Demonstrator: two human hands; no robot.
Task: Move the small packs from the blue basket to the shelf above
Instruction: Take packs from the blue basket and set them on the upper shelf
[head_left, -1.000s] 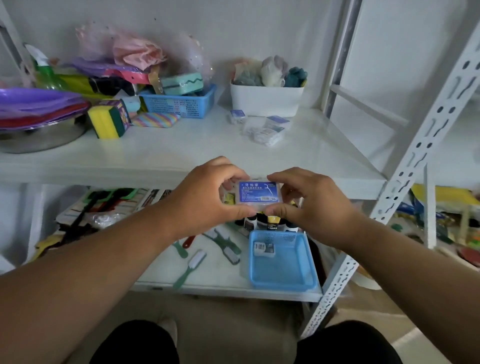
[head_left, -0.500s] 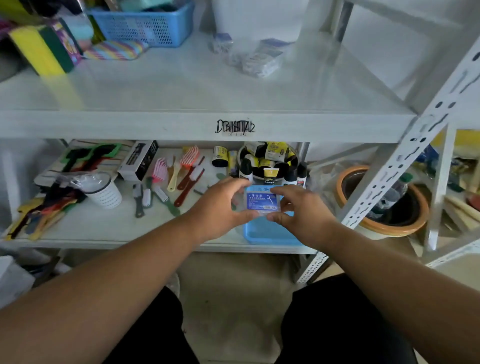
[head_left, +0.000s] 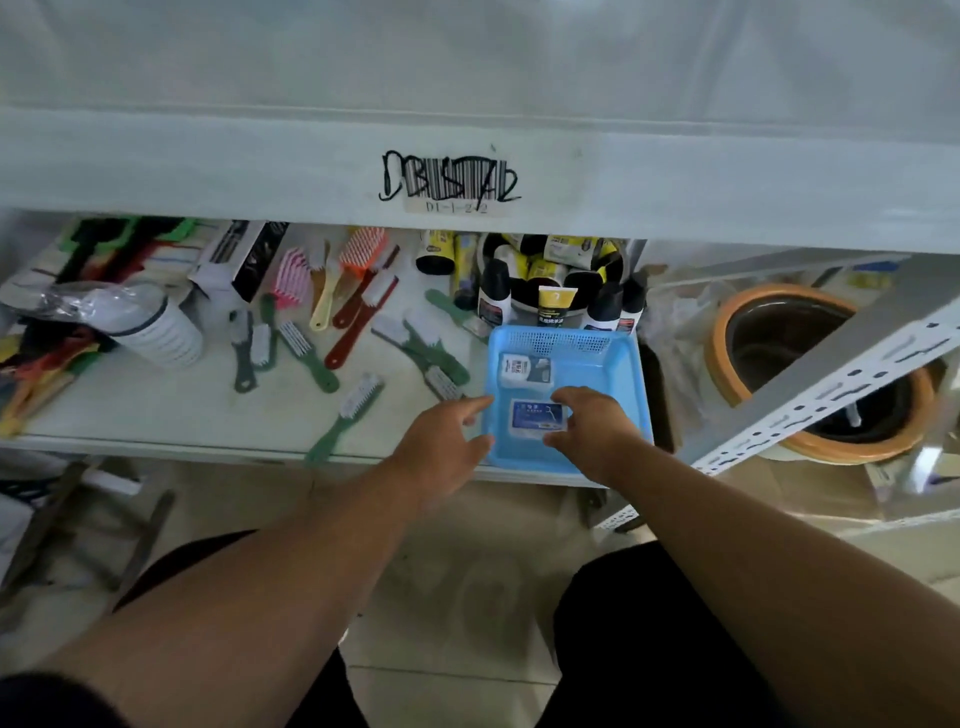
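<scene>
Since the earlier frame, both hands have separated and the blue-labelled pack (head_left: 535, 414), previously pinched between them in the air, lies inside the blue basket (head_left: 623, 395); the view has also tilted further down.

White shelving fills the frame: the upper shelf (head_left: 260, 171) shows a front edge with a barcode sticker (head_left: 448, 188) overwritten in black marker. On the lower shelf (head_left: 156, 410) lie scattered brushes (head_left: 358, 306) and a group of bottles (head_left: 550, 291) behind the basket. An orange-rimmed pot (head_left: 769, 332) stands to the right.

The blue basket sits at the lower shelf's front edge. It contains two small packs: the blue-labelled pack near the front and a white pack (head_left: 523, 370) behind it.

The left hand (head_left: 441, 452) is relaxed and empty, index finger extended at the basket's left rim. The right hand (head_left: 597, 431) hovers over the basket with loosely curved fingers beside the blue-labelled pack, holding nothing.
</scene>
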